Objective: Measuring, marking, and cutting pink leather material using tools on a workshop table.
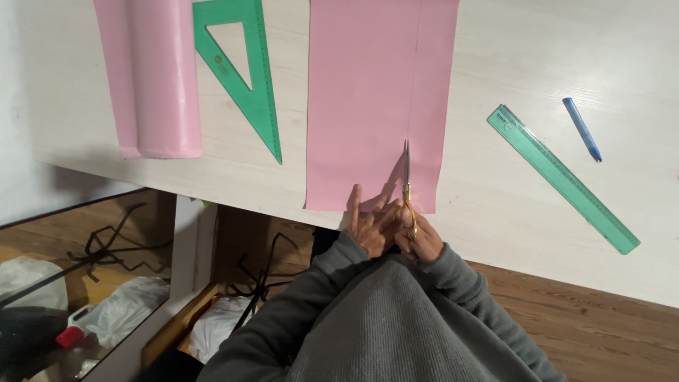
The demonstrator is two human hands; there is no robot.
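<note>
**Fingers on gold scissors, blades aimed up the pink sheet**

Fingers (422, 239) of the right hand (424, 244) are curled through the scissors (407, 185) handles. The pink sheet (375, 99) lies lengthwise away from the table (509, 64) edge, pinned flat by the left hand (369, 223), fingers spread. Blades are pointed straight along that long axis.

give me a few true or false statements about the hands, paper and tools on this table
1. The right hand holds scissors on the pink sheet. True.
2. The left hand holds the pen. False: it lies flat on the sheet's near edge; the pen lies apart on the table.
3. The ruler lies right of the sheet. True.
4. The set square is blue. False: green.
5. A pink roll lies left of the set square. True.
</note>
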